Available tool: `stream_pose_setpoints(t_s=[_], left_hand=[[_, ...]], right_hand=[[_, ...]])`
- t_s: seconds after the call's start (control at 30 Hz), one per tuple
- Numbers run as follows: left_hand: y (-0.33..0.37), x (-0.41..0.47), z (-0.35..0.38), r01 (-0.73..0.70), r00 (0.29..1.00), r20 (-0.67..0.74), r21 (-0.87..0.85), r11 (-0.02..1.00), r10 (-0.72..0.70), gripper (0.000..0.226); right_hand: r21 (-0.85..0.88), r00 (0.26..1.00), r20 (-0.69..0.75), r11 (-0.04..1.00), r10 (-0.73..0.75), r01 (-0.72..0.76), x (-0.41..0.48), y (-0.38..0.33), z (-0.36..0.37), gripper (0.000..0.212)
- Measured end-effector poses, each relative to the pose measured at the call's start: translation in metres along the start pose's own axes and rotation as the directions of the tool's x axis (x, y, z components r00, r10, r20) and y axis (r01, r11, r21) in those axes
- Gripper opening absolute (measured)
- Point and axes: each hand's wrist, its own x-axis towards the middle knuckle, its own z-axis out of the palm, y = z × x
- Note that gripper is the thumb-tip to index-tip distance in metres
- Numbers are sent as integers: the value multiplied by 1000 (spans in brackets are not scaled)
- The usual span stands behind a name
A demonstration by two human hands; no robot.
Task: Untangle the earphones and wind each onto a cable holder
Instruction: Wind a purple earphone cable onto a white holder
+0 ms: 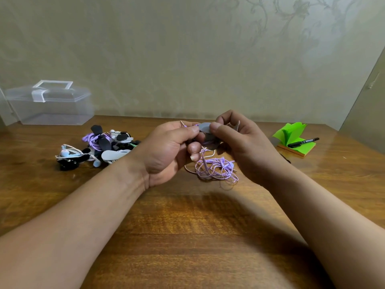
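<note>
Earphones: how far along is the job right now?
Done: the pile at the left looks wound on holders. In hand: the left hand and right hand pinch a grey holder with the purple cable hanging from it. Left: most of that cable lies loose on the table, not yet wound.

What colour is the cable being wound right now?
Light purple: the cable hangs loose below both hands onto the table. The head view shows it.
</note>
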Motion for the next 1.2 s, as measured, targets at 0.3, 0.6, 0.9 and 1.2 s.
stream_pose_setpoints(t_s=[0.3, 0.6, 0.9, 1.2], left_hand=[[-1, 0, 5, 4, 999, -43, 162, 987, 3, 11], [3, 1, 3, 46, 996, -80, 105, 993, -38, 10], [-17, 1, 4, -121, 907, -85, 886, 448, 413, 15], [-12, -4, 5, -143, 848, 93, 988, 57, 521, 12]], right_hand=[[-68, 998, -56, 997, -29, 26, -3, -6, 4, 9], [-150, 999, -2, 988, -42, 41, -6, -12, 4, 17], [-558, 982, -125, 829, -143, 49, -13, -10, 21, 18], [-682, 979, -67, 725, -191, 95, -13, -8, 30, 21]])
